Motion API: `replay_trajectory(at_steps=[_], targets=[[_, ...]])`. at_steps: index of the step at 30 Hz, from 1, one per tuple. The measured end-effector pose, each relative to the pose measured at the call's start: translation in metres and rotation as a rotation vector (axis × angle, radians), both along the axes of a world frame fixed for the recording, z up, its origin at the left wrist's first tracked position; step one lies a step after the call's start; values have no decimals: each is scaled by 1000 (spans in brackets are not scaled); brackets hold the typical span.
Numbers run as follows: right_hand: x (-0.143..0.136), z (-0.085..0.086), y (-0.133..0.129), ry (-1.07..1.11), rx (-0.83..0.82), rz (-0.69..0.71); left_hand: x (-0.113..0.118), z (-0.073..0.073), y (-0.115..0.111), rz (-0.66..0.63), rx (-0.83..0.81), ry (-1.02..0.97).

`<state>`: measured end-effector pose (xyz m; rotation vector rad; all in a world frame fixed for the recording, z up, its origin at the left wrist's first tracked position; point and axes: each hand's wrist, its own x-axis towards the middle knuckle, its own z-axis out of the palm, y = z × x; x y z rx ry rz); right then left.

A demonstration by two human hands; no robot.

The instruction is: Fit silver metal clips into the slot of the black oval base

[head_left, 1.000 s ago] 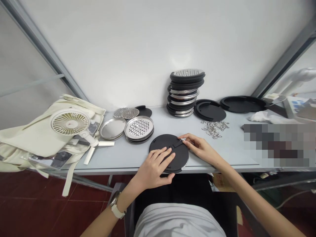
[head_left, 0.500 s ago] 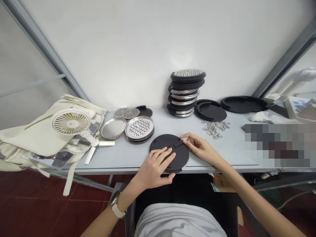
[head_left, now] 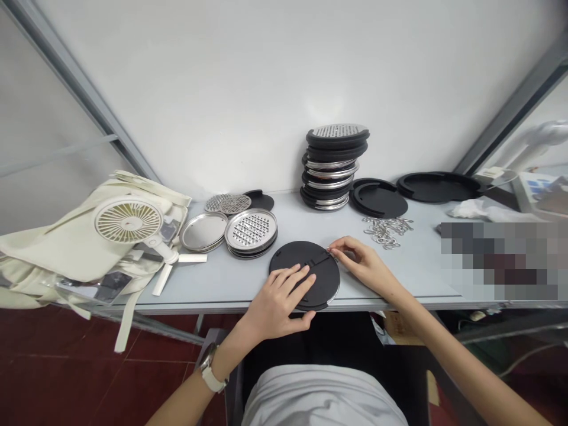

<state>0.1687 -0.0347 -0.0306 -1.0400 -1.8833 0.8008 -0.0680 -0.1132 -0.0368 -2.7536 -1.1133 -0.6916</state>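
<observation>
A round black disc [head_left: 326,278] with a metal rim showing at its lower right lies near the table's front edge. My left hand [head_left: 279,299] rests flat across its lower left part, fingers spread, thumb by the front edge. At the disc's upper right edge, my right hand [head_left: 361,263] pinches a small metal wire clip, mostly hidden by the fingertips. Several similar wire clips [head_left: 386,232] form a loose pile behind that hand. To the left is a stack of round metal graters [head_left: 251,229], beside plain metal discs [head_left: 203,231].
A tall stack of black and metal discs [head_left: 335,168] stands by the wall. Black round trays [head_left: 384,201] lie to its right, with a larger black tray [head_left: 439,188] beyond. A white fan [head_left: 128,220] and a cream bag [head_left: 57,236] occupy the left end.
My right hand has shifted slightly right at the disc's edge, and its fingertips now cover more of the wire clip. My left hand stays in place on the disc.
</observation>
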Motion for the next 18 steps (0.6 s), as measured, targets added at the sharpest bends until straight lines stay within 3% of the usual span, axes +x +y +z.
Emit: replay_trajectory(at_steps=[18], targets=[[-1, 4, -6, -179, 106, 19, 0, 1, 0, -3, 4, 7]])
